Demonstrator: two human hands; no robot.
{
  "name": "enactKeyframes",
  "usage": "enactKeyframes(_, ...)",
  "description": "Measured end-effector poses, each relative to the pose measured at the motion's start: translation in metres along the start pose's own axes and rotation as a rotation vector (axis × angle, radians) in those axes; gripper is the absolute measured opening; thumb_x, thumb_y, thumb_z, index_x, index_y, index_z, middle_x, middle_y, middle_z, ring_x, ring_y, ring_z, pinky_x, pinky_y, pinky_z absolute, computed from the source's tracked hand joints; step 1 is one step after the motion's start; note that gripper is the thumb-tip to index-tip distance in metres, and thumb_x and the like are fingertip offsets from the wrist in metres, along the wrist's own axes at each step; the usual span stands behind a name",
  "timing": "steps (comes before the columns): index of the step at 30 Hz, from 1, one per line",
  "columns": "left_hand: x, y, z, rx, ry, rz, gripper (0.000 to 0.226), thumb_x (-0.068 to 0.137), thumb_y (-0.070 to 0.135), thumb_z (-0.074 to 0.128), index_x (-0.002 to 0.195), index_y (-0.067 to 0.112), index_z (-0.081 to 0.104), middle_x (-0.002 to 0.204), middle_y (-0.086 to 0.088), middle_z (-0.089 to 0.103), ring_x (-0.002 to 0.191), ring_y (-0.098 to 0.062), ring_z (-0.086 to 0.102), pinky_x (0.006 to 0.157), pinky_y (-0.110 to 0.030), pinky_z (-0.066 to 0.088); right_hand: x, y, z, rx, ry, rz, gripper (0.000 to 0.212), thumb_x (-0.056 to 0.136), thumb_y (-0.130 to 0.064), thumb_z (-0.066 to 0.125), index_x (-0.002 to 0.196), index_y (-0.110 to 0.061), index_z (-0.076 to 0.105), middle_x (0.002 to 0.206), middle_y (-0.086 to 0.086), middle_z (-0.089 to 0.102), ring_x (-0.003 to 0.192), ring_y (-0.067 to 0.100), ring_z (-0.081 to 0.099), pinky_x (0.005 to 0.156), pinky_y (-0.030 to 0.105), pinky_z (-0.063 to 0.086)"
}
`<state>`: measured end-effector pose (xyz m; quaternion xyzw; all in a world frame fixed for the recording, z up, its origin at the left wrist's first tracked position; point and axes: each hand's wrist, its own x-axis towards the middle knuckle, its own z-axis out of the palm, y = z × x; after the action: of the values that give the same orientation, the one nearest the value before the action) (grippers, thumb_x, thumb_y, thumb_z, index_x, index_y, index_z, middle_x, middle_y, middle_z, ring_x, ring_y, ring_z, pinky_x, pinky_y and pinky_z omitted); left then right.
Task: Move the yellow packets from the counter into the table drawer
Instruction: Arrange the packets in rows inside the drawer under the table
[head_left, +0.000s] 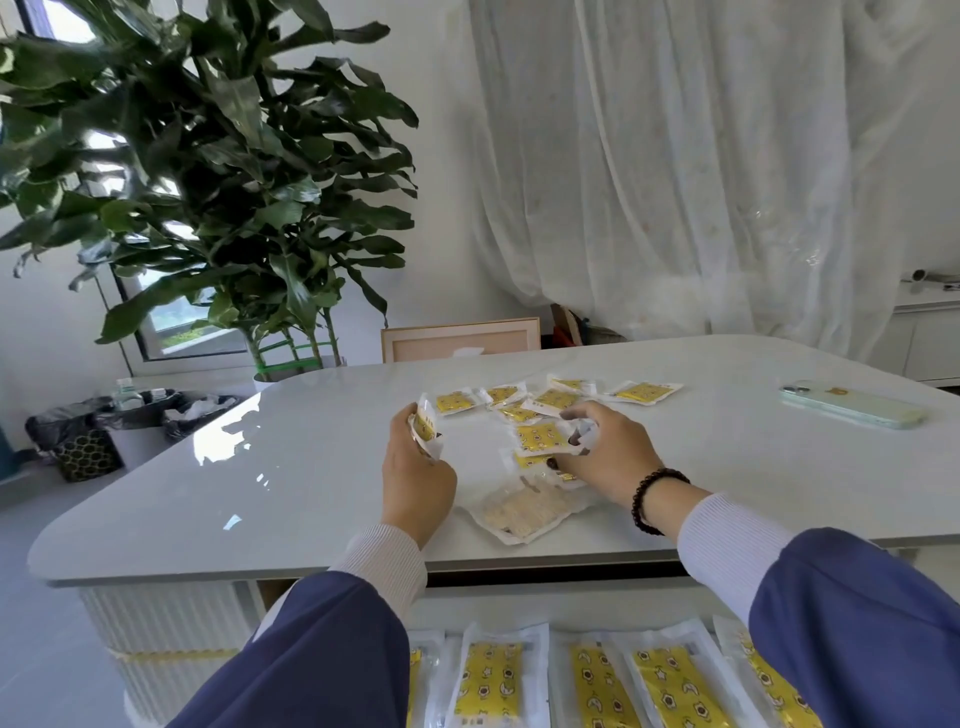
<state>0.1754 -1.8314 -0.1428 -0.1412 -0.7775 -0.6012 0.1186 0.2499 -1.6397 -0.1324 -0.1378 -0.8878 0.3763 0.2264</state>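
Your left hand (415, 467) is raised just above the white counter (260, 467), fingers curled around a small stack of yellow packets (427, 425) held upright between thumb and fingers. Your right hand (602, 452) lies to the right of it, palm down, fingers bent over the near end of the loose packets; something white and crinkled is gathered under the fingertips, and a yellow packet (537, 438) lies just beside the thumb, touching it. You cannot tell from here whether that hand has lifted anything off the surface. More packets (550, 397) are spread in a ragged row on the counter just beyond your right hand, the farthest one (644, 391) off to the right. A clear pouch with pale contents (524, 512) lies flat between your two wrists, near the counter's front edge. Below that edge the drawer (519, 608) stands open, with yellow packets (491, 675) lying side by side inside it. A phone (852, 410) rests face down well to the right, and a beaded bracelet (649, 499) circles your right wrist.
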Motion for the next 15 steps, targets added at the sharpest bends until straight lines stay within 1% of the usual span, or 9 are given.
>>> enactKeyframes(2,0.001,-0.001,-0.002,-0.008,-0.005,-0.01,0.065,0.083,-0.009,0.048,0.137,0.026,0.037,0.112,-0.003,0.059,0.1,-0.018,0.057,0.075,-0.023,0.04,0.002,-0.006,0.007,-0.128,-0.036,0.018,0.055,0.07,-0.039,0.08,0.118,-0.029,0.055,0.12,0.0,0.06,0.107,0.023,0.058,0.094,0.036,0.047)
enactKeyframes(4,0.003,0.0,-0.005,0.036,-0.037,-0.024,0.054,0.087,0.002,0.054,0.134,0.024,0.041,0.104,-0.001,0.06,0.086,-0.011,0.057,0.064,-0.02,0.04,0.002,-0.013,0.012,-0.248,-0.106,0.057,0.054,0.072,-0.05,0.074,0.117,-0.029,0.053,0.121,-0.002,0.057,0.112,0.023,0.055,0.099,0.038,0.041)
enactKeyframes(5,0.005,0.002,-0.007,0.101,-0.087,-0.026,0.049,0.087,0.01,0.06,0.13,0.023,0.042,0.104,-0.001,0.061,0.084,-0.009,0.056,0.063,-0.02,0.04,0.003,-0.015,0.015,-0.313,-0.147,0.077,0.054,0.074,-0.054,0.071,0.119,-0.029,0.052,0.121,-0.003,0.055,0.114,0.023,0.053,0.1,0.038,0.038)
enactKeyframes(7,0.009,0.004,-0.008,0.285,-0.305,-0.01,0.054,0.08,0.035,0.073,0.124,0.021,0.045,0.108,0.001,0.063,0.09,-0.01,0.059,0.074,-0.024,0.046,0.006,-0.017,0.019,-0.408,-0.182,0.111,0.048,0.082,-0.049,0.062,0.124,-0.028,0.05,0.124,-0.004,0.055,0.117,0.023,0.051,0.101,0.039,0.034)
enactKeyframes(9,0.011,0.008,-0.008,0.47,-0.571,0.008,0.066,0.067,0.054,0.078,0.115,0.019,0.05,0.106,0.006,0.062,0.095,-0.009,0.058,0.084,-0.029,0.049,0.01,-0.016,0.02,-0.398,-0.162,0.152,0.04,0.088,-0.034,0.052,0.126,-0.027,0.049,0.127,-0.002,0.056,0.117,0.024,0.05,0.102,0.041,0.032)
enactKeyframes(11,0.008,0.015,-0.006,0.626,-0.714,0.035,0.063,0.06,0.059,0.081,0.1,0.022,0.048,0.097,0.009,0.055,0.085,-0.006,0.052,0.073,-0.025,0.045,0.012,-0.014,0.016,-0.315,-0.134,0.201,0.038,0.086,-0.024,0.05,0.124,-0.028,0.051,0.125,-0.001,0.056,0.116,0.025,0.05,0.103,0.041,0.033)
enactKeyframes(12,0.006,0.019,-0.004,0.677,-0.751,0.037,0.062,0.058,0.058,0.082,0.096,0.025,0.046,0.095,0.009,0.052,0.082,-0.006,0.049,0.069,-0.024,0.042,0.013,-0.011,0.014,-0.258,-0.115,0.213,0.036,0.085,-0.021,0.05,0.121,-0.027,0.052,0.122,0.0,0.057,0.112,0.025,0.051,0.101,0.041,0.037)
enactKeyframes(13,0.004,0.021,-0.002,0.72,-0.776,0.035,0.065,0.056,0.058,0.083,0.097,0.027,0.045,0.097,0.009,0.051,0.083,-0.006,0.049,0.07,-0.024,0.042,0.014,-0.009,0.012,-0.199,-0.091,0.216,0.035,0.084,-0.019,0.05,0.118,-0.025,0.053,0.117,0.0,0.057,0.107,0.024,0.053,0.096,0.039,0.042)
enactKeyframes(15,0.0,0.026,0.002,0.779,-0.809,0.027,0.079,0.055,0.057,0.084,0.115,0.025,0.043,0.108,0.008,0.05,0.094,-0.011,0.051,0.083,-0.029,0.045,0.014,-0.005,0.007,-0.09,-0.029,0.211,0.033,0.084,-0.017,0.053,0.116,-0.021,0.055,0.107,-0.001,0.054,0.096,0.021,0.054,0.075,0.029,0.047)
